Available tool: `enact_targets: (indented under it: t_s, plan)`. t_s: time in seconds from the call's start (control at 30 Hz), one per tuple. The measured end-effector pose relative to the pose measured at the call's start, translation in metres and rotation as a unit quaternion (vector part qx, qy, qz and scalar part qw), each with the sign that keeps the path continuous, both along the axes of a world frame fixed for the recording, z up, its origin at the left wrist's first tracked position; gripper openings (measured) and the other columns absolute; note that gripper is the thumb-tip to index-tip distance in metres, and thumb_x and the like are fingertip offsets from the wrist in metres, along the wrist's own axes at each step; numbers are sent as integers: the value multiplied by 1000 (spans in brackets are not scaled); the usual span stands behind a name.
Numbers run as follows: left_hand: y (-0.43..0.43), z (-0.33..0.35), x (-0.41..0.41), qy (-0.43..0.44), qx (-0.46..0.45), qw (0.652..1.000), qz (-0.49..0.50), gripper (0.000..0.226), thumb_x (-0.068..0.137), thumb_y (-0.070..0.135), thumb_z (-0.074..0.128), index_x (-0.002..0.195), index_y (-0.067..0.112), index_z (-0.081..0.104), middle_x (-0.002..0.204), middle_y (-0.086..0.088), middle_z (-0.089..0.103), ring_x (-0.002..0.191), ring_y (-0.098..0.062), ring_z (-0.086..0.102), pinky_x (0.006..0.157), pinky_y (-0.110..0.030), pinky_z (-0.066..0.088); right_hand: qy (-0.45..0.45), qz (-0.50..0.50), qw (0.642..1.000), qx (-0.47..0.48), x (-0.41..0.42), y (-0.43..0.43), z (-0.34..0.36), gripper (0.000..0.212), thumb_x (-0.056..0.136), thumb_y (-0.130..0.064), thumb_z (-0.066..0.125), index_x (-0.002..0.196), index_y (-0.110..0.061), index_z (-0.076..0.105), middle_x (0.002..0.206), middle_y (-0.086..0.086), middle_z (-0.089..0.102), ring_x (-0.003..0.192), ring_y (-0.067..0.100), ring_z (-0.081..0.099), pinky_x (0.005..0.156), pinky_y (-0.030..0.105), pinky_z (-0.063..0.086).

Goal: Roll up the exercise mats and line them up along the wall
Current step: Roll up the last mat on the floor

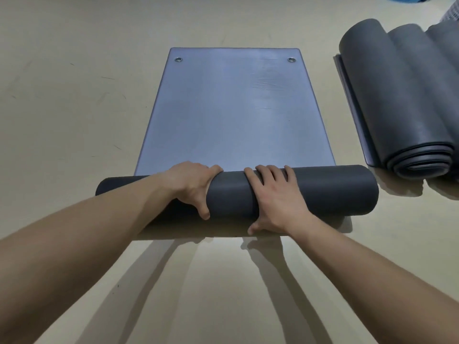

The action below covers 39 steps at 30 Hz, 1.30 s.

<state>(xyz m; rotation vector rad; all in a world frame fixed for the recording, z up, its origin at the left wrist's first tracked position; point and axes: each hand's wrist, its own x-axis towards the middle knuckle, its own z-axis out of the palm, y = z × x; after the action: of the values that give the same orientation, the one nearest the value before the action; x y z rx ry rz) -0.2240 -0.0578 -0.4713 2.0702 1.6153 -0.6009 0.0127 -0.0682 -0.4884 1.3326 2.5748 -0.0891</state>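
Mat (231, 108) half-rolled, left hand (191, 186) and right hand (275, 197) gripping.

Beige floor (74, 108), half-rolled grey mat (233, 108) centre, rolled mats (402, 95) right

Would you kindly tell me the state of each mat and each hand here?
Front mat: partly rolled, far part flat.
Rolled mats: rolled up, lying side by side.
Left hand: grips the front mat's roll.
Right hand: grips the same roll.

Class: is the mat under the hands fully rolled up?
No, most of the mat lies flat beyond the roll, up to its two eyelets.
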Motion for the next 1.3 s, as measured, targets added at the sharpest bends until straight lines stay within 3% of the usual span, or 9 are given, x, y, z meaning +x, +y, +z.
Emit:
enact_targets:
  t_s: [0.1,0.23,0.43,0.6,0.7,0.83,0.93,1.1,1.3]
  plan:
    - [0,-2,1,-5,0,1000,16,119,58,68,87,150,35,21,138,1,50,115,-25,55,99,-43,50,-9,6,1000,12,-2,9,-8,128,56,-73,83,156,-27,16,150,7,39,137,33,39,116,57,26]
    - [-36,-28,12,51,178,983,-1,133,63,73,81,159,23,3,158,-7,29,140,-33,38,119,-53,33,-15,-6,990,-137,-21,64,14,121,50,-75,86,150,-34,31,133,-1,54,118,28,57,101,49,46]
    - [-11,-13,6,14,72,997,-14,112,56,71,83,145,31,27,126,1,55,105,-24,57,90,-43,53,-14,-40,955,-293,-25,73,22,106,50,-66,92,140,-34,47,130,-6,61,117,23,59,102,43,47]
    - [9,0,8,11,-44,999,-30,105,52,67,89,138,39,36,115,7,61,100,-22,60,90,-42,52,-1,-37,999,-37,4,-5,-6,125,49,-80,73,153,-32,23,146,1,43,131,29,45,112,52,28]
    - [21,3,4,-49,-90,994,25,107,62,57,92,150,38,34,122,10,56,113,-23,56,92,-36,44,-2,-34,998,-54,1,9,-4,124,46,-85,69,151,-34,27,139,-1,50,123,29,51,105,50,36]
    - [-9,-3,-8,-29,72,997,27,126,62,72,81,161,33,15,157,2,40,135,-26,47,110,-43,40,2,-44,982,-185,-11,58,17,124,42,-84,80,148,-38,34,129,-7,58,114,25,59,93,43,46]
    - [-26,-16,-14,33,152,988,8,133,56,85,75,157,34,6,152,-3,41,132,-30,48,114,-49,36,20,-64,963,-261,-16,80,28,119,44,-75,89,146,-39,40,135,-10,59,118,22,57,100,44,48]
    - [-24,-6,-10,30,163,986,-5,108,64,73,76,149,33,22,131,-4,54,110,-28,57,99,-46,48,-21,-26,995,-91,-8,43,14,146,45,-91,74,161,-38,3,159,3,35,139,32,42,114,52,35]
    - [-12,15,5,-32,-75,996,23,97,60,67,87,139,38,40,115,6,61,103,-23,60,93,-42,51,1,-37,964,-262,10,34,44,122,52,-77,85,155,-41,31,144,-9,53,127,22,53,105,41,45]
